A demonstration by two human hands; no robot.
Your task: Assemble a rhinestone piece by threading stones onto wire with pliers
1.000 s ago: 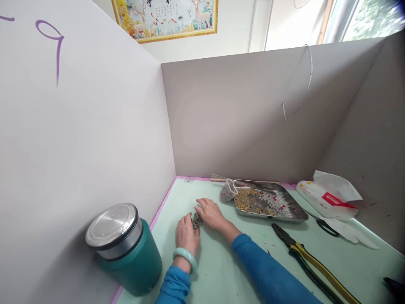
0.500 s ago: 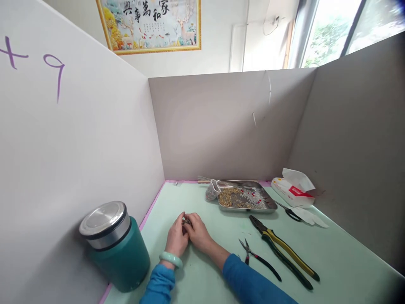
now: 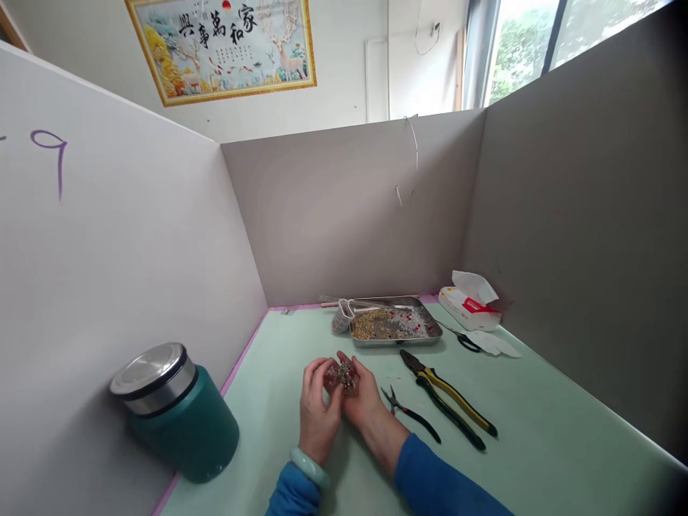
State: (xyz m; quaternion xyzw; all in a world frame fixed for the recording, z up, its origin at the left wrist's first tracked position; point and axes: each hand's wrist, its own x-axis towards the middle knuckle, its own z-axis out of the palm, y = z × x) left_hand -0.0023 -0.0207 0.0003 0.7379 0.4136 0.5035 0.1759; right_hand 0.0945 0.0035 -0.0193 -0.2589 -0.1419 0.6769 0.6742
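Note:
Between my two hands is a small cluster of silvery and reddish beads [image 3: 345, 375]. Its exact form is too small to make out. My left hand [image 3: 318, 407], with a pale green bangle on the wrist, is closed with thumb and fingers on the cluster's near left side. My right hand [image 3: 366, 400] is turned partly palm up and cupped around the cluster from the right, supporting it. Both hands are above the pale green tabletop [image 3: 269, 401]. Small black-handled pliers [image 3: 411, 414] lie just right of my right hand.
Larger yellow-and-green pliers [image 3: 448, 398] lie farther right. Behind are a metal tray [image 3: 398, 342] of gold, clear and red beads, a small bag [image 3: 340, 319], scissors [image 3: 466, 341] and a tissue box [image 3: 467, 309]. A teal flask [image 3: 183, 423] stands left. Grey panels [image 3: 344, 215] enclose the table.
My hands have turned and opened out, the right rolling palm up, so the bead cluster shows more. They have moved right and appear raised. The camera view has shifted too.

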